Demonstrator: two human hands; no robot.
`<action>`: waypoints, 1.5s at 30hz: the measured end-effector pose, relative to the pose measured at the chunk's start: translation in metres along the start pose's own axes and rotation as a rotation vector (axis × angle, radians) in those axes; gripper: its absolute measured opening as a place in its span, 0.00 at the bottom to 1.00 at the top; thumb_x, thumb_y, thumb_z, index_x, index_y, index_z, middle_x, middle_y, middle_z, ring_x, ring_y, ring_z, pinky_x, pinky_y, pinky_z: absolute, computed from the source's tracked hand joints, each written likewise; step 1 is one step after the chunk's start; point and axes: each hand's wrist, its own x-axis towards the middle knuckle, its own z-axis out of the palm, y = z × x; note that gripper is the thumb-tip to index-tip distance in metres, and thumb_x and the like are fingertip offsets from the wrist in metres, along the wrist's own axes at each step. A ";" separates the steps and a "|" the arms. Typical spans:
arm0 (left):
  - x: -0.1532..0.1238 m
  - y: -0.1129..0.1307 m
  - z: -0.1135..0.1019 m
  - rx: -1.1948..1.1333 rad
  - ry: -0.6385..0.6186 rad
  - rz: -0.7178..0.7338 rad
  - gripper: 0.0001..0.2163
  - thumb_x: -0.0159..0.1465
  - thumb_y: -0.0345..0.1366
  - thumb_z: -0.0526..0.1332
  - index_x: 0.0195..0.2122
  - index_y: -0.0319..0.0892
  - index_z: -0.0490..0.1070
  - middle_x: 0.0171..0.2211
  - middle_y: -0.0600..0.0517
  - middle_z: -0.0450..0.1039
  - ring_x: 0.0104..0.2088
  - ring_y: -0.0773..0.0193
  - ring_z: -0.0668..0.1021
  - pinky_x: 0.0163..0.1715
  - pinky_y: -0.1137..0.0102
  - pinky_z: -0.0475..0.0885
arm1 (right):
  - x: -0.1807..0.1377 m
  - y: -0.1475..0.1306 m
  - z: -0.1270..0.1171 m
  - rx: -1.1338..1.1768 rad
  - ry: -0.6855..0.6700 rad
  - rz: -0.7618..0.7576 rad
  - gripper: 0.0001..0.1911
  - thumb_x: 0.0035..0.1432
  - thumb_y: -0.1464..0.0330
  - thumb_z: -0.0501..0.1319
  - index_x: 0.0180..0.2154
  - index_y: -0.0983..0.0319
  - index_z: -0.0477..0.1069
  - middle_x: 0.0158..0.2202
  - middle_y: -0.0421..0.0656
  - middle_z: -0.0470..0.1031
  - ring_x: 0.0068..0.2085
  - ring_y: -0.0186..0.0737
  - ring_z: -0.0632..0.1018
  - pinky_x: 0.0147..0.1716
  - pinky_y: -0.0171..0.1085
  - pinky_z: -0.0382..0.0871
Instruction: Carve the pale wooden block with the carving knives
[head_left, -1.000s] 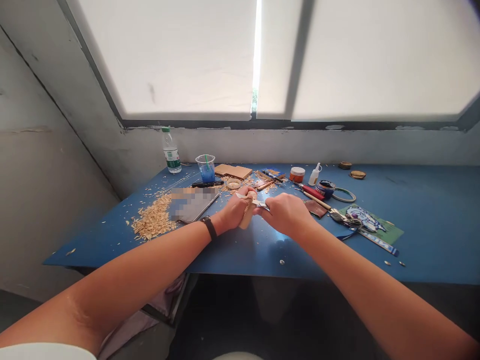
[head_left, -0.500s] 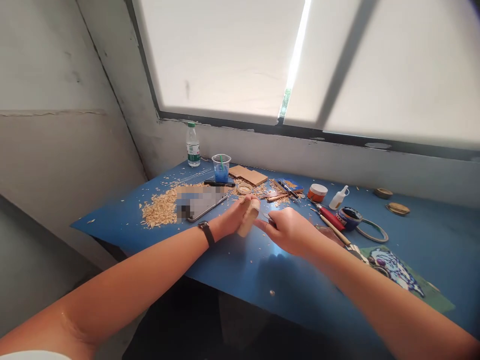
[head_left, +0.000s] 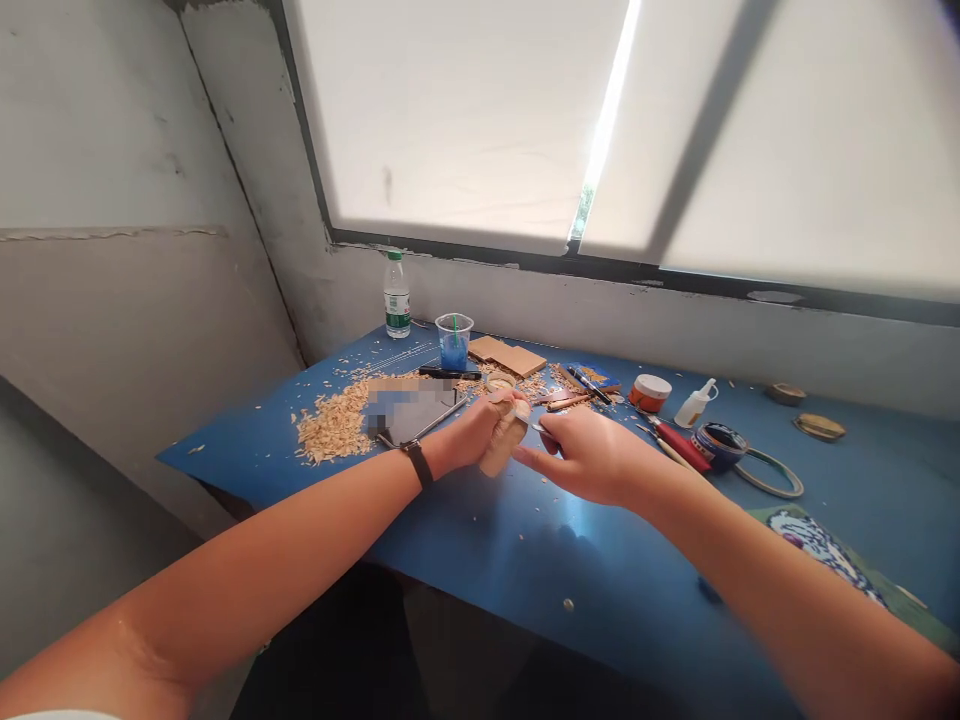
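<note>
My left hand (head_left: 472, 432), with a black watch at the wrist, is closed round a pale wooden piece (head_left: 505, 446) held upright above the blue table (head_left: 525, 540). My right hand (head_left: 592, 455) is closed on a small carving knife (head_left: 538, 427) whose blade points left and meets the top of the wooden piece. Both hands are close together over the table's middle. The knife's handle is hidden inside my fingers.
A heap of wood shavings (head_left: 330, 425) and a phone (head_left: 412, 412) lie to the left. Behind stand a water bottle (head_left: 397, 295), a plastic cup (head_left: 454, 341), wooden boards (head_left: 508, 355), an orange jar (head_left: 649, 392), a glue bottle (head_left: 694, 404) and several tools (head_left: 585, 385). A tape ring (head_left: 769, 472) lies right.
The view has swung left and tilted. My right hand drew back from the wooden piece, then came in again with the blade at its top. The left hand kept its hold.
</note>
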 end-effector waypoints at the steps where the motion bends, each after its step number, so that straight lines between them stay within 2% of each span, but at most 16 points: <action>1: 0.001 0.001 -0.003 -0.014 -0.026 -0.035 0.14 0.69 0.49 0.55 0.38 0.43 0.67 0.26 0.56 0.63 0.25 0.66 0.65 0.26 0.70 0.65 | 0.002 -0.002 0.001 0.008 -0.006 0.021 0.31 0.71 0.40 0.54 0.28 0.57 0.63 0.27 0.43 0.75 0.27 0.37 0.67 0.27 0.40 0.52; 6: 0.002 0.000 -0.015 -0.014 -0.107 -0.121 0.13 0.66 0.49 0.59 0.42 0.44 0.67 0.28 0.56 0.65 0.27 0.65 0.68 0.27 0.70 0.65 | 0.012 -0.007 0.018 0.008 -0.034 0.162 0.31 0.70 0.40 0.57 0.27 0.57 0.62 0.26 0.43 0.74 0.26 0.38 0.67 0.26 0.40 0.49; 10: 0.000 -0.005 -0.024 0.116 -0.107 -0.001 0.15 0.64 0.51 0.60 0.39 0.44 0.68 0.32 0.52 0.68 0.31 0.62 0.69 0.31 0.67 0.66 | 0.011 -0.008 0.031 0.021 -0.020 0.142 0.29 0.72 0.40 0.54 0.31 0.57 0.63 0.30 0.44 0.76 0.30 0.40 0.70 0.27 0.39 0.50; 15: 0.000 -0.010 -0.031 0.262 -0.189 0.175 0.20 0.64 0.57 0.59 0.41 0.43 0.69 0.35 0.50 0.71 0.35 0.57 0.70 0.35 0.64 0.66 | 0.007 -0.012 0.030 0.033 -0.067 0.153 0.33 0.69 0.37 0.55 0.28 0.57 0.64 0.24 0.41 0.69 0.26 0.38 0.63 0.26 0.40 0.48; 20: -0.003 -0.004 -0.026 0.364 -0.217 0.310 0.23 0.63 0.60 0.58 0.41 0.43 0.69 0.37 0.48 0.72 0.37 0.55 0.71 0.41 0.60 0.67 | 0.000 -0.013 0.029 0.047 -0.042 0.035 0.29 0.72 0.43 0.58 0.28 0.58 0.67 0.21 0.38 0.63 0.24 0.35 0.59 0.27 0.39 0.49; 22: -0.004 -0.003 -0.022 0.348 -0.216 0.273 0.22 0.63 0.60 0.58 0.40 0.43 0.68 0.36 0.49 0.71 0.36 0.56 0.71 0.38 0.62 0.67 | -0.002 -0.009 0.030 0.064 0.008 -0.011 0.27 0.74 0.45 0.57 0.30 0.57 0.70 0.22 0.38 0.64 0.25 0.36 0.61 0.28 0.39 0.50; 24: -0.004 -0.002 -0.018 0.312 -0.170 0.238 0.21 0.62 0.57 0.60 0.41 0.43 0.69 0.35 0.50 0.70 0.35 0.58 0.71 0.36 0.64 0.67 | -0.001 -0.005 0.030 0.027 0.038 0.004 0.28 0.73 0.43 0.56 0.31 0.57 0.72 0.23 0.40 0.66 0.25 0.37 0.63 0.28 0.39 0.50; 28: -0.001 -0.002 -0.008 0.201 -0.078 0.117 0.13 0.60 0.46 0.59 0.40 0.43 0.69 0.32 0.52 0.69 0.32 0.62 0.69 0.31 0.68 0.65 | 0.005 0.000 0.031 0.026 0.056 0.058 0.30 0.74 0.42 0.54 0.33 0.58 0.72 0.28 0.42 0.73 0.29 0.39 0.69 0.29 0.39 0.52; 30: 0.003 -0.003 -0.005 0.157 -0.032 0.115 0.11 0.59 0.43 0.58 0.38 0.42 0.69 0.32 0.52 0.69 0.32 0.63 0.69 0.33 0.68 0.66 | 0.008 0.001 0.034 -0.011 0.108 0.056 0.27 0.75 0.44 0.54 0.36 0.59 0.73 0.31 0.44 0.75 0.32 0.41 0.71 0.30 0.39 0.53; 33: 0.008 -0.009 -0.003 0.126 -0.013 0.116 0.12 0.55 0.43 0.58 0.36 0.42 0.68 0.31 0.52 0.68 0.32 0.62 0.70 0.33 0.68 0.67 | 0.009 0.005 0.041 0.005 0.192 0.026 0.24 0.75 0.46 0.56 0.42 0.59 0.72 0.34 0.45 0.76 0.33 0.42 0.72 0.31 0.38 0.54; 35: 0.010 -0.013 -0.004 0.147 0.011 0.125 0.12 0.56 0.45 0.58 0.36 0.42 0.68 0.32 0.52 0.69 0.32 0.62 0.70 0.33 0.67 0.67 | 0.010 0.010 0.045 0.012 0.199 0.006 0.24 0.75 0.46 0.55 0.38 0.59 0.70 0.32 0.43 0.74 0.32 0.40 0.69 0.31 0.38 0.53; 39: 0.004 -0.011 -0.005 0.253 -0.034 0.143 0.14 0.58 0.46 0.59 0.39 0.42 0.69 0.34 0.51 0.70 0.34 0.61 0.72 0.33 0.67 0.67 | 0.010 0.023 0.052 0.076 0.172 -0.082 0.26 0.74 0.46 0.55 0.32 0.58 0.64 0.28 0.39 0.69 0.30 0.37 0.66 0.31 0.38 0.53; 45: -0.003 -0.003 -0.002 0.327 -0.048 0.113 0.11 0.62 0.42 0.58 0.41 0.42 0.69 0.34 0.51 0.70 0.34 0.61 0.72 0.31 0.69 0.67 | 0.009 0.030 0.054 0.168 0.185 -0.143 0.25 0.72 0.47 0.56 0.29 0.57 0.60 0.25 0.37 0.65 0.29 0.36 0.64 0.31 0.38 0.53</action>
